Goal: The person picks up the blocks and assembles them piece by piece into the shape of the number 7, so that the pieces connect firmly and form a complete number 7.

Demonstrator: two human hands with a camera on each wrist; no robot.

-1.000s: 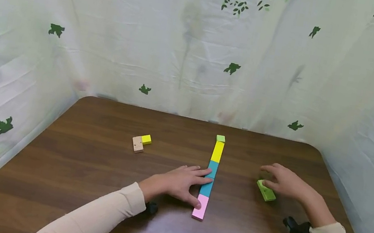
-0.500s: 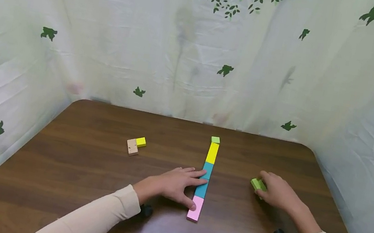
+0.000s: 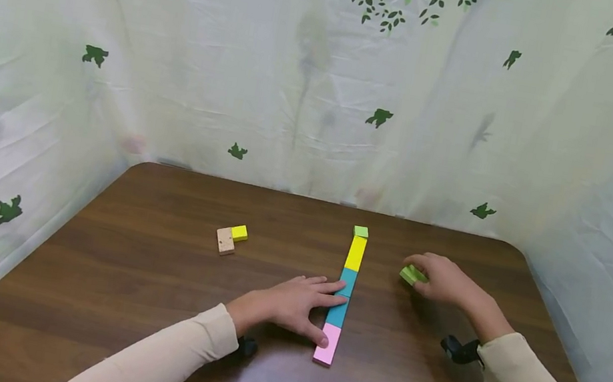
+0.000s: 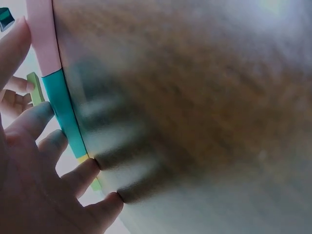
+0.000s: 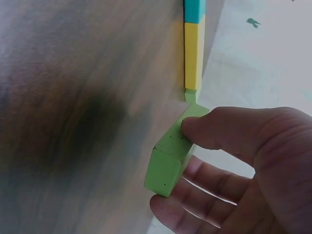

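Observation:
A straight row of blocks runs away from me on the table: a pink block (image 3: 325,349) nearest, two blue blocks (image 3: 335,315), a yellow block (image 3: 355,253), and a small green block (image 3: 360,232) at the far end. My left hand (image 3: 290,303) rests along its left side, fingers spread, with fingertips on the blue blocks and thumb at the pink one. To the right of the row, my right hand (image 3: 449,286) pinches a longer green block (image 5: 168,156) between thumb and fingers. That block looks tilted in the right wrist view.
At the back left, a bare wood block (image 3: 225,241) lies against a small yellow block (image 3: 239,232). The brown table (image 3: 101,292) ends at a pale curtain (image 3: 188,97) with leaf and bird prints, which also hangs along both sides.
My right hand has taken hold of the longer green block and carried it left and farther back, closer to the row. The left hand stays in place on the row.

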